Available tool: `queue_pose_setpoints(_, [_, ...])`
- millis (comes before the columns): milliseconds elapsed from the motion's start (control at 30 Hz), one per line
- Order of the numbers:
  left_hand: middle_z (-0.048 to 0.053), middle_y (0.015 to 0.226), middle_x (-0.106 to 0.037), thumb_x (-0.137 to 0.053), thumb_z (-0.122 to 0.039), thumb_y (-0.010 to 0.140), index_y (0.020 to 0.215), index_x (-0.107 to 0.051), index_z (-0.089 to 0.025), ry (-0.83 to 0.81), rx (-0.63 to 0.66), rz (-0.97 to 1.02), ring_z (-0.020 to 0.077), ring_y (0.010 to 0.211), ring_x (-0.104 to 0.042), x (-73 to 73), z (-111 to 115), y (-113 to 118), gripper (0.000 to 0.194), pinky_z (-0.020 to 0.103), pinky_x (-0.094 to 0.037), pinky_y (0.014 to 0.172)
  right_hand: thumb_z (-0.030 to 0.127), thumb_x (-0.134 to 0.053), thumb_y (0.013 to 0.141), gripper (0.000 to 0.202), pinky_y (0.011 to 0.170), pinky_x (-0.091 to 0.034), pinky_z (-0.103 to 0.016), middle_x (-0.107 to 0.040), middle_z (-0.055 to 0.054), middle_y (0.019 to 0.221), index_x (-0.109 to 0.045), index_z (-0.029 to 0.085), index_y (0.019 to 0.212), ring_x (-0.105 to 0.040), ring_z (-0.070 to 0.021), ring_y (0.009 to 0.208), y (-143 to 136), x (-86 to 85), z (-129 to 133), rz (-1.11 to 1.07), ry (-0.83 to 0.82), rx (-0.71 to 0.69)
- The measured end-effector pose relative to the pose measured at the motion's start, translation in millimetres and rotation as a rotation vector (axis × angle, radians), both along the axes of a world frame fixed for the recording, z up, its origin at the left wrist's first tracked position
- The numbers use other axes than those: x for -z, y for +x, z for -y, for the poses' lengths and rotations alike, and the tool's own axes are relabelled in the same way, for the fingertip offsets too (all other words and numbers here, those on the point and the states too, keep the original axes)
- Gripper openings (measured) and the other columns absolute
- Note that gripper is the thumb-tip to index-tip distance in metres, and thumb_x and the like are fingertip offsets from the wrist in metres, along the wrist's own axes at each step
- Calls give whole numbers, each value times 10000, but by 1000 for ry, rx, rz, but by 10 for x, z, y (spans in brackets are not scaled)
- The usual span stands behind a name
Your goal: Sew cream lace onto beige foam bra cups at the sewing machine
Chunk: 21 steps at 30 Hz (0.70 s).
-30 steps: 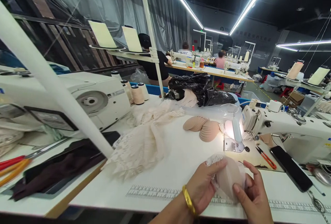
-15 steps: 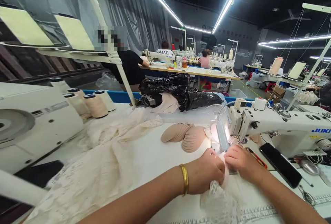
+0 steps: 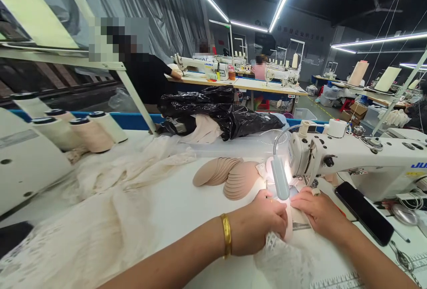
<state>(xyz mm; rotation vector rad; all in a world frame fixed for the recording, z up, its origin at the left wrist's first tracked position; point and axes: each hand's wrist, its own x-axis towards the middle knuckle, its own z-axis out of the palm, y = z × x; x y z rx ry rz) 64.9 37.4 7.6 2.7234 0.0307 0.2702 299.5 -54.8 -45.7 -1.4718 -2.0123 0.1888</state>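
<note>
My left hand (image 3: 260, 223), with a gold bangle at the wrist, is closed on a pale pink and white lace fabric (image 3: 283, 260) that hangs over the front of the table. Opposite it, my right hand (image 3: 318, 209) has its fingers bent together on the fabric's other edge, under the small lamp (image 3: 280, 180). The lamp and fingers hide the needle area of the white sewing machine (image 3: 350, 155). Beyond my left hand, beige oval pads (image 3: 245, 180) lie in two fanned stacks on the white tabletop.
Cream lace fabric (image 3: 100, 218) spreads over the left side. Thread cones (image 3: 91, 135) stand behind it. Black plastic bags (image 3: 230, 118) lie at the back. A phone (image 3: 365, 213) rests right of my right hand. A co-worker in black (image 3: 143, 78) sits beyond.
The view has shifted, so surroundings on the left appear farther left. My right fingers have straightened slightly and turned flatter on the fabric. My left hand keeps its hold.
</note>
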Motion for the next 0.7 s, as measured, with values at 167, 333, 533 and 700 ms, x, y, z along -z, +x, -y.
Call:
queue_pose_setpoints(167, [-11,983,-717,-525,110,499,784,-701,-210,-11,5,16,170,718,-608,19,-16,13,463,349,-308,752,153,-532,945,313,741,-494,-345,-744,-21,916,-750,344,1060,-614,-246,919,14,-40,-16,42,-81,-63])
queue_pose_setpoints(333, [-17,989,-723,-525,129,490,797,-712,-217,-16,8,12,178,742,-621,52,-8,22,498,353,-306,764,155,-527,953,310,775,-503,-355,-747,-24,961,-747,339,1071,-618,-250,958,11,-60,-6,59,-95,-80])
queue_pose_setpoints(533, [-7,1018,-736,-529,108,467,824,-714,-215,-20,-8,-3,187,765,-623,91,12,22,515,367,-327,793,141,-554,934,315,795,-516,-363,-755,-15,967,-750,344,1072,-634,-254,977,27,-59,-8,73,-100,-64])
queue_pose_setpoints(700, [-9,1040,-736,-538,108,497,825,-720,-222,-11,-10,11,196,822,-649,113,-14,17,500,377,-338,836,96,-529,924,354,767,-513,-349,-752,-20,977,-745,331,1076,-638,-253,984,51,-23,-29,117,-68,-73])
